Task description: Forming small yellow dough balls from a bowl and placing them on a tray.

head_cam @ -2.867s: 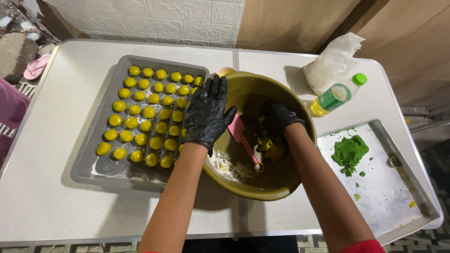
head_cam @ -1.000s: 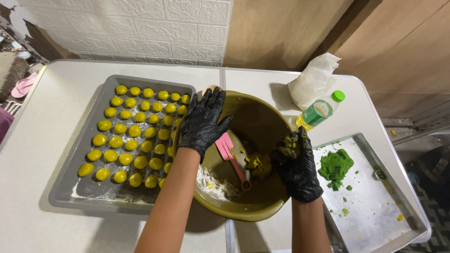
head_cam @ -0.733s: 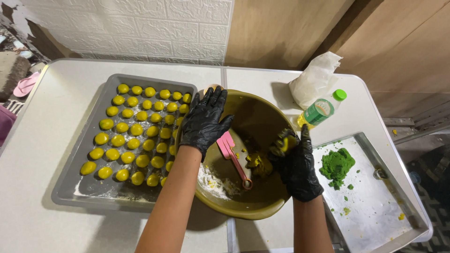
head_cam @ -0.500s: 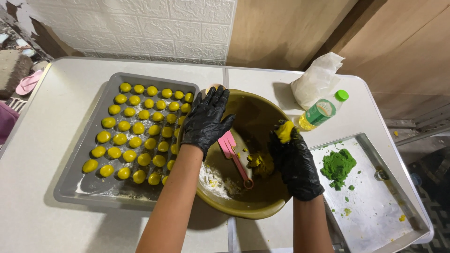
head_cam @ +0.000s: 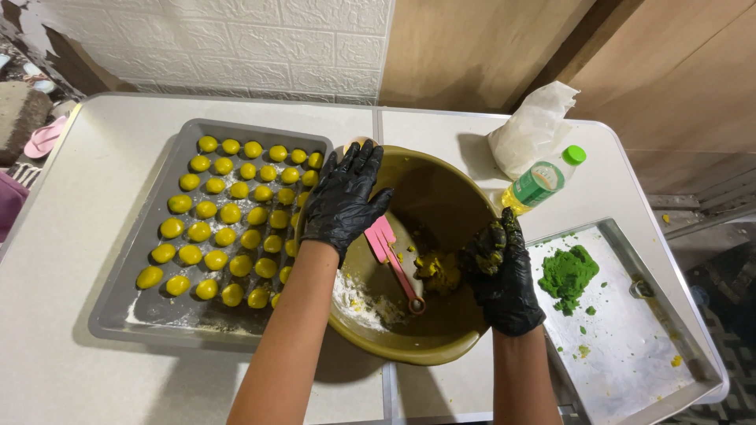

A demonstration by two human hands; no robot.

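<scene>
Dough fills most of what we see: an olive-green mixing bowl [head_cam: 441, 346] sits mid-table [head_cam: 71, 378] and holds a lump of yellow dough [head_cam: 439, 271], a patch of white flour [head_cam: 358, 295] and a pink spatula [head_cam: 394, 260] leaning on its inner wall. To its left, touching the rim, a grey baking tray [head_cam: 118, 307] carries rows of small yellow dough balls [head_cam: 228, 214]. To its right a shallow metal tray [head_cam: 630, 370] holds a mound of green dough [head_cam: 567, 273] and scattered crumbs. Behind it lie a green-capped bottle of yellow liquid [head_cam: 542, 182] and a crumpled white plastic bag [head_cam: 529, 130].

Our left hand [head_cam: 342, 203], in a black glove, rests on the bowl's left rim with its fingers [head_cam: 364, 161] spread wide and flat, gripping nothing. Our right hand [head_cam: 502, 271], also gloved, is curled at the bowl's right wall, its fingers [head_cam: 494, 245] pressed together around a smear of yellow dough.

Half a second ago the right hand was higher on the rim, a bright piece of dough at its fingertips; now it has dropped lower inside the bowl. The left hand has not moved.
</scene>
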